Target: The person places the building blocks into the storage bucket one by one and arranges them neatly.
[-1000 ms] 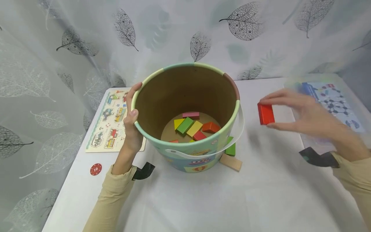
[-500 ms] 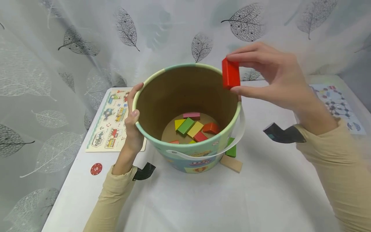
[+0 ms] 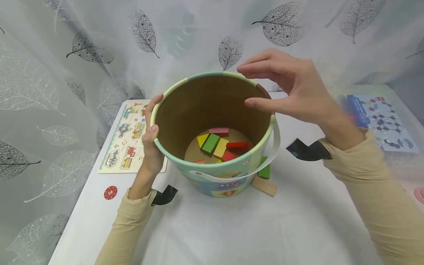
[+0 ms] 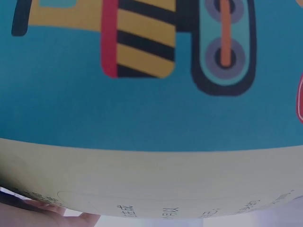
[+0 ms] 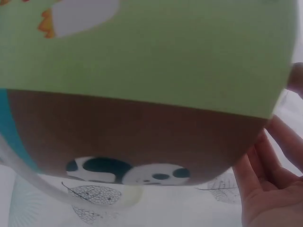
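A large cardboard bucket (image 3: 212,103) with a white handle (image 3: 228,180) stands mid-table in the head view. My left hand (image 3: 152,149) grips its left rim, thumb on the near side. Above the right rim, my right hand (image 3: 303,92) has its thumb and fingers spread apart, holding nothing. Inside, a red block (image 3: 236,145) shows at the right of several coloured blocks, among them a green block (image 3: 211,144) and a pink block (image 3: 219,132). Printed bucket wall (image 4: 142,123) fills most of the left wrist view. In the right wrist view, fingers (image 5: 289,142) are beside the bucket.
Left of the bucket lies a picture puzzle board (image 3: 124,143), with a red "10" chip (image 3: 110,192) in front. A green block (image 3: 264,169) and a plain wooden block (image 3: 264,186) lie against the bucket's right base. A clear box (image 3: 397,158) with a molecule picture (image 3: 385,121) stands right.
My right hand has carried the red block from the right to over the bucket and let go of it; the block is now inside. The left hand has stayed on the rim.
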Available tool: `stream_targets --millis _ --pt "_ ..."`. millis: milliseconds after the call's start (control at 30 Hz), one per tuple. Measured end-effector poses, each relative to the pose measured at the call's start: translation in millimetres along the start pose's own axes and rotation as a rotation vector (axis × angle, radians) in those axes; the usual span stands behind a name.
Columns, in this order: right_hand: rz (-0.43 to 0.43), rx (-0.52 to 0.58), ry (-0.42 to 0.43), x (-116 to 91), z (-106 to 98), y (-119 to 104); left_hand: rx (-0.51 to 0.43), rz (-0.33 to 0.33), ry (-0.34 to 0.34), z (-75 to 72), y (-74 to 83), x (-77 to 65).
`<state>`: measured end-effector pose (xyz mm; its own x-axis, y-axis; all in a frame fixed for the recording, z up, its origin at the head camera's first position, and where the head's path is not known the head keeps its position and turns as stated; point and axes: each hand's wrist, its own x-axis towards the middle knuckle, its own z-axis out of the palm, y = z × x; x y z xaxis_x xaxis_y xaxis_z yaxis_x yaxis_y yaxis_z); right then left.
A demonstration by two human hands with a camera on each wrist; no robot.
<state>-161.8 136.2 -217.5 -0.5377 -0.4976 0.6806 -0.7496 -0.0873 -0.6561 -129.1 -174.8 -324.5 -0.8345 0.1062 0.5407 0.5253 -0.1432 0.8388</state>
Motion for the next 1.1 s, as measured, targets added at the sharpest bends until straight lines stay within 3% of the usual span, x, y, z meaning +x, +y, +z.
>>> stream_targets --millis 267,500,567,700,833,1100 --pt "-0.009 -0.023 0.076 -13 -16 -9 0.014 0.004 -0.016 -11.9 -15.7 1.2" --pt "0.116 0.145 0.337 -56 -31 -14 0.007 0.027 -0.032 -18.5 -23.8 1.7" --pt "0.167 0.134 0.367 -74 -34 -10 0.007 0.031 -0.032 -19.2 -24.4 2.0" --pt "0.259 0.033 0.296 -111 -32 11 -0.003 0.034 -0.034 -19.6 -24.7 2.7" --pt "0.337 -0.098 0.175 -143 -15 35 0.009 0.019 -0.037 -21.7 -27.2 2.3" --pt "0.549 -0.318 -0.067 -175 30 67 0.018 0.022 -0.039 -20.8 -24.3 2.3"
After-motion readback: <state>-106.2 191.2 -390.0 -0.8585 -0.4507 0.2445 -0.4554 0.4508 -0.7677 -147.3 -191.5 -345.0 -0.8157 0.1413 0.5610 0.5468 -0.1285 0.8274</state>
